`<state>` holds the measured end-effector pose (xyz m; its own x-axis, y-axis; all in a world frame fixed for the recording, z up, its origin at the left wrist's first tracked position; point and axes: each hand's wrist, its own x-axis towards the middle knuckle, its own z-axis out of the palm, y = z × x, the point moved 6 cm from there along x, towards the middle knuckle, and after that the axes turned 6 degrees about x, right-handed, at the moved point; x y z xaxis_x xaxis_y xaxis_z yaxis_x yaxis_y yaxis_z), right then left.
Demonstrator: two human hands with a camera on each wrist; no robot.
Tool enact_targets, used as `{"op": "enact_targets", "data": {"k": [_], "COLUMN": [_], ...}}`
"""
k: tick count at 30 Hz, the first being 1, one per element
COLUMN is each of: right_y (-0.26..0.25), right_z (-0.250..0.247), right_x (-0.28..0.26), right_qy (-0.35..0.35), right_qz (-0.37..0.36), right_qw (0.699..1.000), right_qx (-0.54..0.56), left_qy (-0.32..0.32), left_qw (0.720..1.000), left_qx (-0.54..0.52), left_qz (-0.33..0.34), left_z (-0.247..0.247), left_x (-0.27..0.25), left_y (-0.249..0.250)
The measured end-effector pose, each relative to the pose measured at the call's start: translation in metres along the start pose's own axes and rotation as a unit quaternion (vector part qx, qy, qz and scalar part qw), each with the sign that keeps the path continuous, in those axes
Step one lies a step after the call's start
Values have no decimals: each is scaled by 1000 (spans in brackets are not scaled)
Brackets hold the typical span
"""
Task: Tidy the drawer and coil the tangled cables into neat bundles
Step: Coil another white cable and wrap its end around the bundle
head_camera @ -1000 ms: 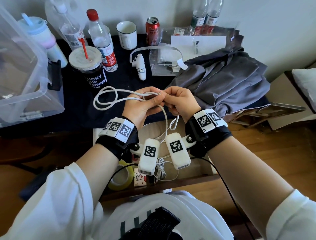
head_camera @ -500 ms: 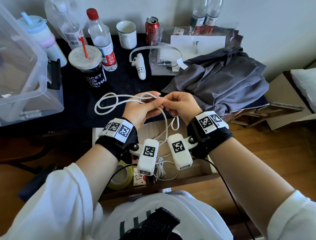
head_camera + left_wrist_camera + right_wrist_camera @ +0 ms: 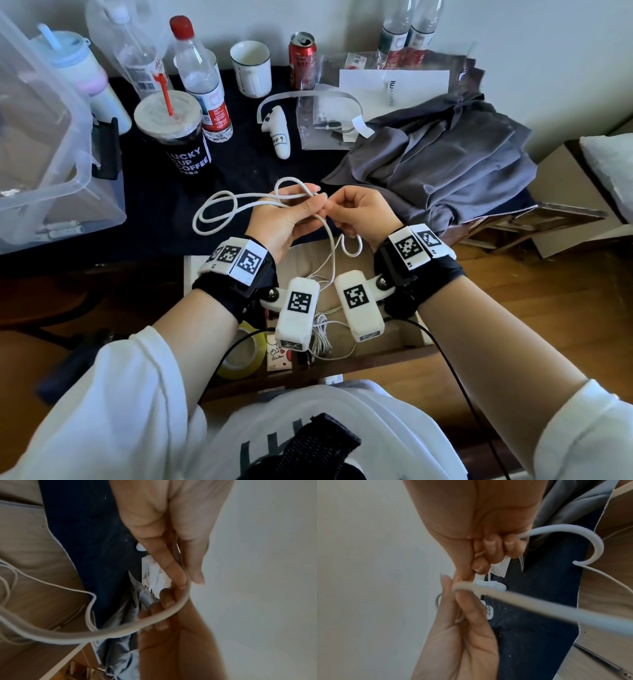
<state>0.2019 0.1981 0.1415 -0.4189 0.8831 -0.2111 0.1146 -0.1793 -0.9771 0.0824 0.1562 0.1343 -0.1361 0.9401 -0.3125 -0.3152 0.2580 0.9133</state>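
Above the black table top, both hands hold a white cable (image 3: pixel 214 214). My left hand (image 3: pixel 308 207) pinches gathered loops of it, and those loops spread out to the left. My right hand (image 3: pixel 339 205) pinches the strand beside the left fingertips, and a short bend hangs under its palm. The left wrist view has the cable (image 3: pixel 120 630) passing between thumb and finger of the left hand (image 3: pixel 187 577). In the right wrist view the right hand (image 3: pixel 488 558) is curled round the cable (image 3: pixel 539 605). The loose end drops into the open drawer (image 3: pixel 342 365), where a thin white cable tangle (image 3: pixel 320 337) lies.
A coffee cup (image 3: pixel 171 137), bottles, a mug (image 3: pixel 251 68) and a can (image 3: pixel 301 60) stand at the back. A clear plastic bin (image 3: pixel 44 154) fills the left, and a grey cloth (image 3: pixel 438 164) lies at the right. A white controller (image 3: pixel 277 133) lies mid-table. The drawer also holds a tape roll (image 3: pixel 239 356).
A small new loop now stands up above my left fingers, and the loops at the left have shifted a little. Both hands stay together on the cable.
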Motion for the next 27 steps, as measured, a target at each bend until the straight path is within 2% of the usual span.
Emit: {"op": "enact_targets", "data": {"k": [4, 10, 15, 19, 22, 27], "right_y": [8, 15, 2, 11, 17, 5], "right_z": [-7, -17, 4, -9, -19, -1], "right_x": [0, -1, 2, -2, -4, 0], "right_qy": [-28, 8, -18, -13, 8, -5], "right_qz": [19, 21, 2, 22, 27, 1], "right_qw": [999, 998, 1000, 1000, 999, 1000], "right_qx": [-31, -62, -24, 6, -20, -16], "left_qy": [7, 31, 3, 25, 41, 5], "left_qw": [1000, 999, 1000, 999, 999, 1000], "left_qx": [0, -21, -8, -22, -26, -4], "left_qz": [10, 3, -2, 11, 9, -7], "left_z": [-6, -13, 1, -9, -16, 0], "left_x": [3, 4, 1, 3, 3, -1], "left_y": [9, 7, 4, 14, 13, 3]}}
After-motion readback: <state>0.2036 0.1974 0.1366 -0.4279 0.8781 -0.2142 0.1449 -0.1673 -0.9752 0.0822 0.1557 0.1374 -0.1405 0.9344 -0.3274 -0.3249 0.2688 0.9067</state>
